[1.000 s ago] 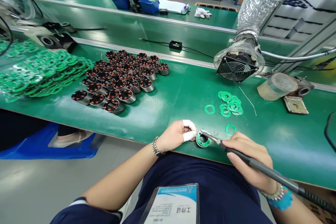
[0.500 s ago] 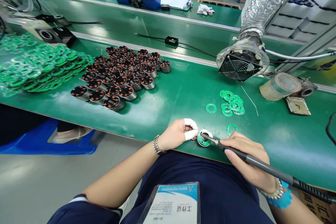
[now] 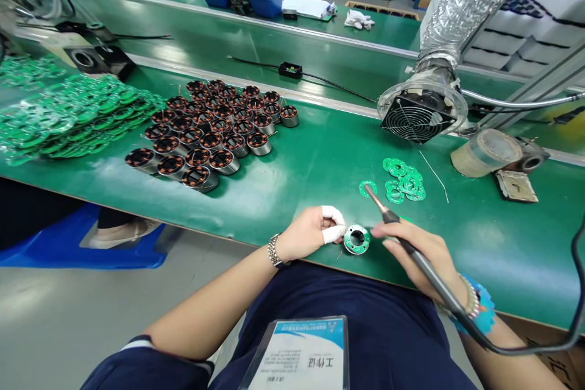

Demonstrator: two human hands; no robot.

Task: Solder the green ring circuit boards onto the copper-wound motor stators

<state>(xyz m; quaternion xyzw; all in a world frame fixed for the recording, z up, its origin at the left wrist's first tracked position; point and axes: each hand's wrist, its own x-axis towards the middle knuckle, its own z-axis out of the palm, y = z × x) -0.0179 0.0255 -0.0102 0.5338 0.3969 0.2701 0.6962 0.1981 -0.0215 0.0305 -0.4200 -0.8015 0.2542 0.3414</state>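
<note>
A motor stator (image 3: 357, 248) topped by a ring-shaped green circuit board stands near the table's front edge. My left hand (image 3: 308, 233), with white covers on thumb and forefinger, is closed in a pinch at its left edge; a thin wire shows below the fingers. A soldering iron (image 3: 418, 261) is gripped in my right hand (image 3: 423, 250), its cable curving down to the right. The iron's tip points up and away, apart from the stator, and in view overlaps a loose green ring board (image 3: 362, 189). Fingertips of my right hand are near the stator's right side.
Several copper-wound stators (image 3: 210, 140) stand in rows at left, beside stacked green boards (image 3: 77, 116). More ring boards (image 3: 406, 180) lie ahead, near a solder wire (image 3: 434, 177). A fan on a foil duct (image 3: 414, 119) hangs beyond; a cup (image 3: 484, 152) stands right.
My right hand has lifted the soldering iron off the stator's board and swung its tip forward. The iron's cable now hangs in a loop at right. My left hand has stayed in place.
</note>
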